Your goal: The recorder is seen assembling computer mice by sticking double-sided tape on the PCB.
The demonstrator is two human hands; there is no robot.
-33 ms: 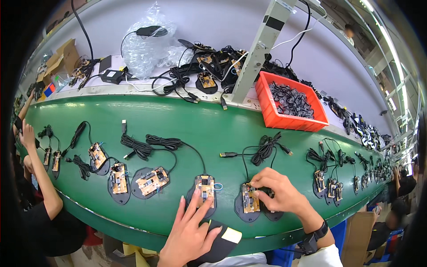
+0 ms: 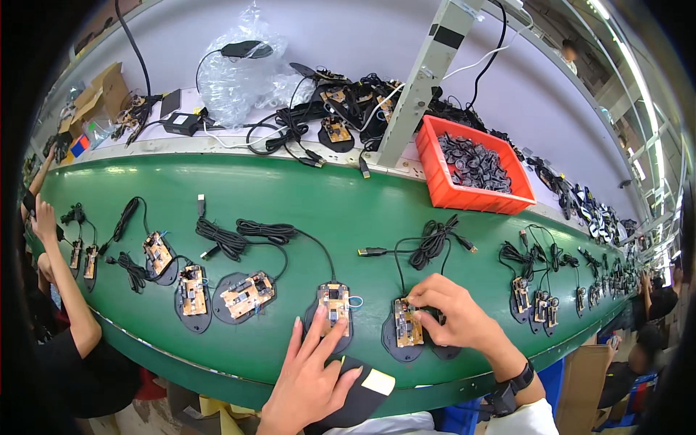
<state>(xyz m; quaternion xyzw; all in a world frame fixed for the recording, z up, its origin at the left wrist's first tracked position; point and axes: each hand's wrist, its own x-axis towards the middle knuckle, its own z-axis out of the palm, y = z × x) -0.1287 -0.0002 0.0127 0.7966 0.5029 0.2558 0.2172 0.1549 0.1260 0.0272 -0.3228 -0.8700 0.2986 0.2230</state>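
My left hand [image 2: 313, 377] has its fingers spread, the fingertips resting on the circuit board of an opened mouse [image 2: 333, 297] with a blue wire loop at its side. Beneath its thumb lies a black piece [image 2: 355, 399] with a yellow patch; its kind is unclear. My right hand [image 2: 457, 315] pinches thumb and forefinger together at the upper right of another opened mouse's board [image 2: 407, 330]. Whatever sits between those fingertips is too small to make out. A third mouse base [image 2: 446, 352] is mostly hidden under the right hand.
On the green belt [image 2: 304, 203], several opened mice [image 2: 194, 293] with bundled cables lie to the left, and more [image 2: 520, 296] to the right. A red bin [image 2: 478, 199] of small dark parts stands beyond, beside a metal post [image 2: 417, 94]. Another person's arm [image 2: 69, 283] reaches in at left.
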